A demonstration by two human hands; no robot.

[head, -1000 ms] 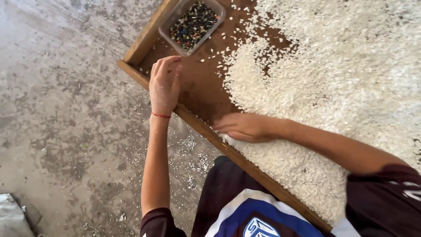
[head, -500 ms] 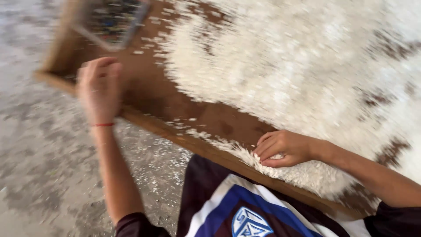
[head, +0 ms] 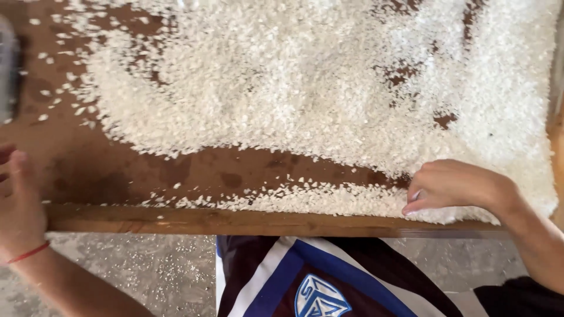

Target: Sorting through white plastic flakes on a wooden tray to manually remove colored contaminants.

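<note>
A wide spread of white rice grains [head: 305, 88] covers a brown wooden tray [head: 235, 222]. My right hand [head: 452, 186] rests on the grains by the tray's near rim, its fingers curled together and pinching at the rice. My left hand [head: 20, 202] sits at the left end of the near rim, with a red thread around the wrist; its fingers are half cropped by the frame's edge and nothing shows in them. A bare brown patch of tray [head: 117, 170] lies between the two hands.
A blurred small container [head: 9, 70] shows at the far left edge on the tray. Below the tray's rim is a grey concrete floor [head: 147, 270] speckled with stray grains. My blue, white and dark shirt [head: 317, 282] fills the bottom middle.
The view has swung right and closer over the rice. My left hand has slid to the frame's left edge. My right hand has stayed at the near rim on the grains.
</note>
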